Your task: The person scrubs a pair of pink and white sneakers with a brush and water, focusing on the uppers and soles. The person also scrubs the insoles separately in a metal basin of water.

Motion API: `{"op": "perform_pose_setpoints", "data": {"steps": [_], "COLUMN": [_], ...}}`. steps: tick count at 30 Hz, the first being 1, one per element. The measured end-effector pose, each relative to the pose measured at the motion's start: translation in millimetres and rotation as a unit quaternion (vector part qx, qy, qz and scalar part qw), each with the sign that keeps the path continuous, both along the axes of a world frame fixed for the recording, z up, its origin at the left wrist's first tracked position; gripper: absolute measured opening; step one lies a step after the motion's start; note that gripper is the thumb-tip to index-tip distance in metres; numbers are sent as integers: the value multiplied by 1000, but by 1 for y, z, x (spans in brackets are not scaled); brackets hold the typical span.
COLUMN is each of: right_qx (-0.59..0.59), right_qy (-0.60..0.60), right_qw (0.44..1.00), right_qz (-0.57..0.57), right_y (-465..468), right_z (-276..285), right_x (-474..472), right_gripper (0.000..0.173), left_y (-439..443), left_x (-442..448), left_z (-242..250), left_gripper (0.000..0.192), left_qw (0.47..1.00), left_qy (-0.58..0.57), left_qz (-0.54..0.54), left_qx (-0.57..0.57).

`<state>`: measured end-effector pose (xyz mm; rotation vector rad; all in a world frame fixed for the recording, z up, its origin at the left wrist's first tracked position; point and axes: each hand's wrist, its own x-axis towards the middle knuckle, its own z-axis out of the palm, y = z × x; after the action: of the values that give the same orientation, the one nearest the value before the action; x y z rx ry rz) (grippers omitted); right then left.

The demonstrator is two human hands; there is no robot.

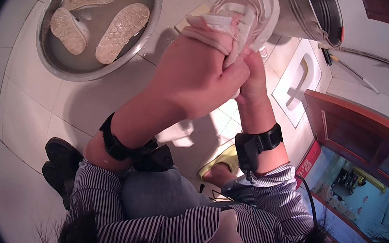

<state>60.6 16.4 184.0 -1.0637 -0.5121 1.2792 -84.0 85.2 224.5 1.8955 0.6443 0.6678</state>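
Note:
Both my hands grip one white sneaker in the air, its toe pointing up and to the right. My left hand is at the heel and opening, with its fingers hidden by the shoe's pale fabric. Close beside it, my right hand holds the side of the shoe from below, and its fingers are partly hidden. Pinkish-white laces and the tongue show between the two hands. Each wrist wears a black strapped device.
A metal basin of cloudy water holds three white shoes, soles up. Behind the held sneaker lies a metal bucket, tipped sideways in view. A white squat toilet, a wooden door and a pair of black shoes surround me.

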Motion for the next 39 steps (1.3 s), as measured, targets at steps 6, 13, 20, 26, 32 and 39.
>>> {"op": "perform_pose_setpoints", "data": {"steps": [6,13,20,26,32,39], "right_qx": [39,-3,8,3,10,22], "right_qy": [-41,-180,-142,57,91,106], "right_qw": [995,975,986,997,994,992], "right_qz": [-77,-132,-88,-58,-54,-72], "right_y": [10,8,-1,-8,-10,-6], "right_z": [7,12,15,10,8,8], "right_x": [2,-9,-10,-8,-7,-7], "right_gripper": [46,34,32,33,32,27], "left_y": [-4,-12,-13,-17,-15,-13], "left_x": [4,7,5,3,6,0], "left_z": [-3,-2,2,6,6,6], "left_gripper": [50,58,38,31,30,28], "left_qw": [999,981,959,943,933,942], "left_qy": [18,-16,-47,-27,-109,-51], "left_qz": [3,59,63,80,114,84], "left_qx": [40,186,272,323,323,321]}}
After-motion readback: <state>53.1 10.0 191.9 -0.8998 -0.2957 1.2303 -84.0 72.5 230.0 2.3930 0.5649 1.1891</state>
